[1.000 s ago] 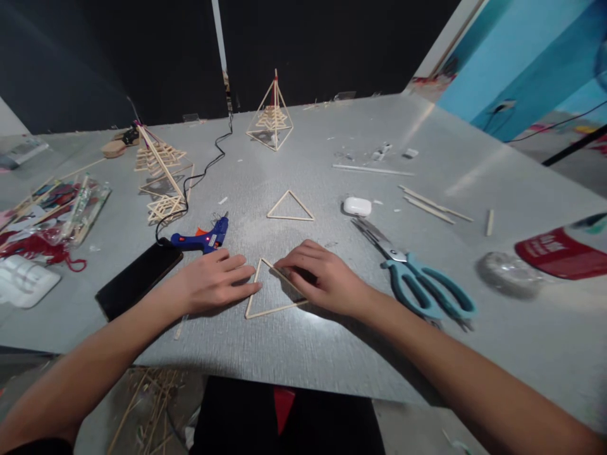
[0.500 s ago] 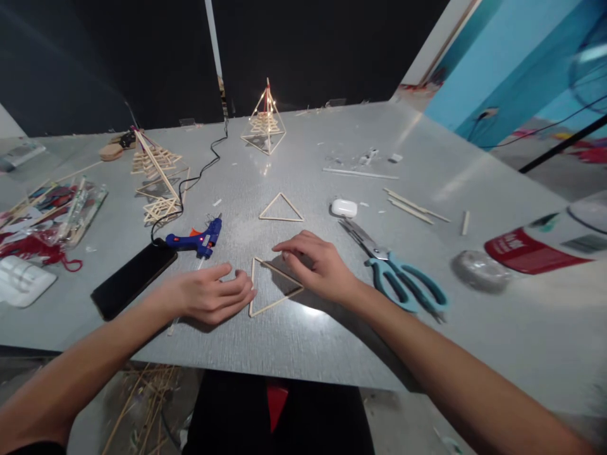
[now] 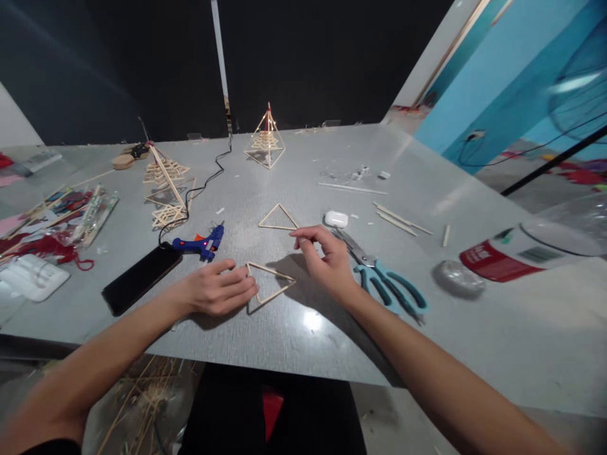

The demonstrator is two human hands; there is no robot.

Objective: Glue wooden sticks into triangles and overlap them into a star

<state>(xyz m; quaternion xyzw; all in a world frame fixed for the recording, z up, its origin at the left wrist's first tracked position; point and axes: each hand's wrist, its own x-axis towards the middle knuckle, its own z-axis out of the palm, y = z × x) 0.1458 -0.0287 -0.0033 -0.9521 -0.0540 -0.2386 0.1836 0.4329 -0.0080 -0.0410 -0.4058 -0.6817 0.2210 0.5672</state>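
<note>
Left hand (image 3: 215, 291) grip loosely open, fingertips against stick triangle (image 3: 269, 282); right hand (image 3: 327, 259) empty, half-curled.

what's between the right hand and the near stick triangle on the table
Nothing visible. The right hand hovers just right of the near stick triangle, with only bare table in the gap between them. The scissors lie on its far side, away from the triangle. The left hand rests at the triangle's left corner.
</note>
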